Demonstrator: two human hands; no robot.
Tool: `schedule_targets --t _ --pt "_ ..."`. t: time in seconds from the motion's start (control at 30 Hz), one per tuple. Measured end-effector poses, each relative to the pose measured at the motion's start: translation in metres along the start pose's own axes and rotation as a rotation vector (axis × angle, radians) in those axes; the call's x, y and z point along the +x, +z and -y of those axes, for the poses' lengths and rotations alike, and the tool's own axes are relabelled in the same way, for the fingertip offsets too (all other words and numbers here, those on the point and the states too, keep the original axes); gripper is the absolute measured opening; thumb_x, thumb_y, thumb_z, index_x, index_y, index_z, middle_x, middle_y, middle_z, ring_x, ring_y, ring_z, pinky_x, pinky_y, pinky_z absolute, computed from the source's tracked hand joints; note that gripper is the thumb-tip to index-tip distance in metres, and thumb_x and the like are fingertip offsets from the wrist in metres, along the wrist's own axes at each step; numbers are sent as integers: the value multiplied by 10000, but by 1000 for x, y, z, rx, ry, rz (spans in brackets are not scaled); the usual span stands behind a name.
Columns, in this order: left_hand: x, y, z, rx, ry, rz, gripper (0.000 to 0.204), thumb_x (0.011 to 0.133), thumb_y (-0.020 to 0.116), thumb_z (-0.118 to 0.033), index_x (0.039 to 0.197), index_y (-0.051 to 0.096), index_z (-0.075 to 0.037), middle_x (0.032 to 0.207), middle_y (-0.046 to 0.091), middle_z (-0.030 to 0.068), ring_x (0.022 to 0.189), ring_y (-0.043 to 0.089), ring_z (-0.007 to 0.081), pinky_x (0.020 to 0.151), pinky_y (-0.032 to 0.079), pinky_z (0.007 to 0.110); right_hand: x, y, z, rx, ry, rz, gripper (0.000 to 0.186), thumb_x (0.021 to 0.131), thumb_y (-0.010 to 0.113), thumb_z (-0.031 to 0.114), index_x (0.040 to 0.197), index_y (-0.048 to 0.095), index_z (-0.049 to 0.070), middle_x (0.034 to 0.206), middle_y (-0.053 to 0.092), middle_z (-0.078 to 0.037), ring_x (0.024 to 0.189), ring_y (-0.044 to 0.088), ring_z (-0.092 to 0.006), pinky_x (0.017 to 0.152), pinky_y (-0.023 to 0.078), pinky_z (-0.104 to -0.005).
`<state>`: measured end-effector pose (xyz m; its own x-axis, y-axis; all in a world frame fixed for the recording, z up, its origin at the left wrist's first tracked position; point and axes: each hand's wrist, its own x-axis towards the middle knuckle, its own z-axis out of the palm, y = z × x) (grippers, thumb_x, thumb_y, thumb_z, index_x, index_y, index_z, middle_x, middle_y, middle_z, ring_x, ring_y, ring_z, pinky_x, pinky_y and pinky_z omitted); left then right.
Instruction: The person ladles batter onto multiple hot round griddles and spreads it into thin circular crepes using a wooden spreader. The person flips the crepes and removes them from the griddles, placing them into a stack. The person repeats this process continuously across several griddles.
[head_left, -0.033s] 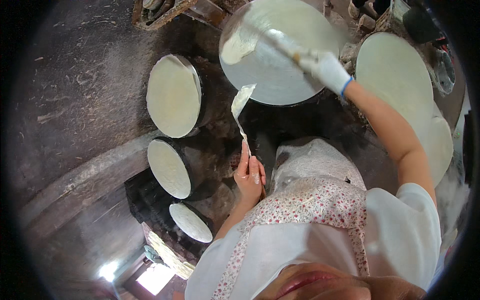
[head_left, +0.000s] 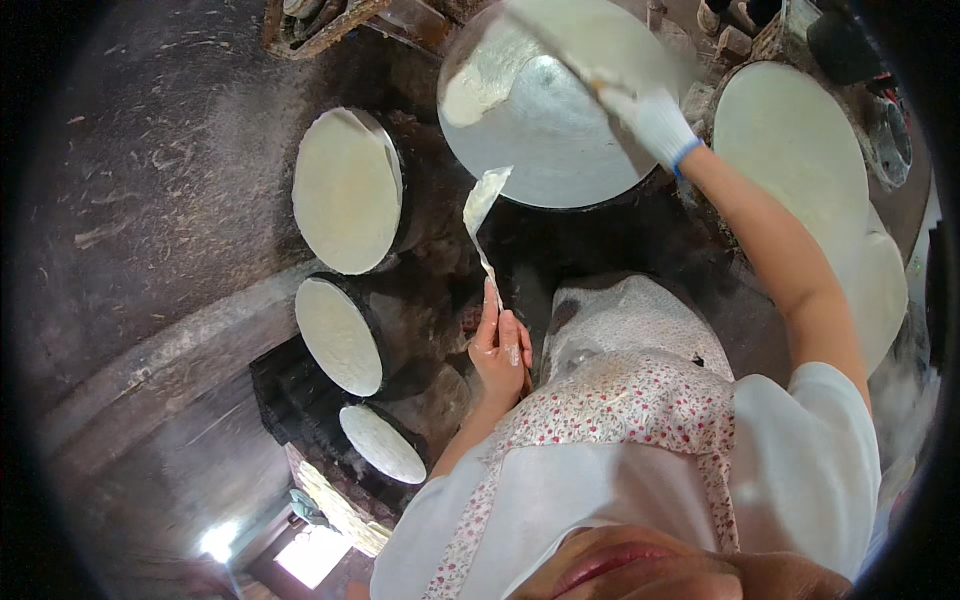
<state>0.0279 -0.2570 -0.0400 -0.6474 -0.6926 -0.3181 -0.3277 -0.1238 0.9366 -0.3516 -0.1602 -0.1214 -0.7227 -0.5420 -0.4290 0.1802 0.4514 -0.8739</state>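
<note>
My left hand (head_left: 495,350) grips a long spatula (head_left: 480,220) coated in pale batter, its broad tip just below a large round metal griddle (head_left: 530,150). Over that griddle, my white-gloved right hand (head_left: 640,115) holds a long scraper (head_left: 560,62), blurred by motion. Pale batter (head_left: 480,85) covers the upper part of the plate in an uneven layer, leaving bare metal below and at the centre.
Three smaller round plates with pale sheets (head_left: 345,190) (head_left: 338,338) (head_left: 380,442) line my left. A large pale disc (head_left: 785,160) overlaps another (head_left: 877,300) at right. A crusted container (head_left: 300,25) and a dark bucket (head_left: 840,45) stand at the back.
My right hand and the blurred scraper have moved slightly upward over the griddle. My left hand and spatula have barely moved.
</note>
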Motion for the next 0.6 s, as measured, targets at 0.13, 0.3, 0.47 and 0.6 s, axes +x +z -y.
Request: schedule_targets --t 0.13,0.3,0.47,0.6 --pt "6 -7 0 95 -43 -7 494 1133 507 -126 1622 446 -94 635 522 -12 500 432 41 473 354 214 4 31 13 -425 -293 164 473 1003 656 433 1336 731 105 1086 796 -150 955 741 -222 882 562 -356" --pt "3 -12 3 111 -38 -71 492 1130 473 -88 1620 443 -74 610 481 -25 489 414 38 458 342 220 -34 3 -9 -358 -266 221 455 991 644 394 1366 725 150 1032 768 -195 911 744 -261 865 560 -380" --pt "90 -13 -18 234 137 -108 492 1125 460 -102 1615 448 -56 584 443 -25 454 396 42 422 325 247 11 14 38 -403 -274 85 449 1005 591 451 1339 743 192 958 775 -175 848 746 -297 810 572 -382" --pt "160 -9 -23 227 255 -115 490 1139 477 -168 1620 446 -76 611 483 -12 457 411 58 416 346 238 -8 23 15 -688 -401 267 439 998 601 468 1356 722 245 1089 769 -163 955 742 -360 873 580 -414"
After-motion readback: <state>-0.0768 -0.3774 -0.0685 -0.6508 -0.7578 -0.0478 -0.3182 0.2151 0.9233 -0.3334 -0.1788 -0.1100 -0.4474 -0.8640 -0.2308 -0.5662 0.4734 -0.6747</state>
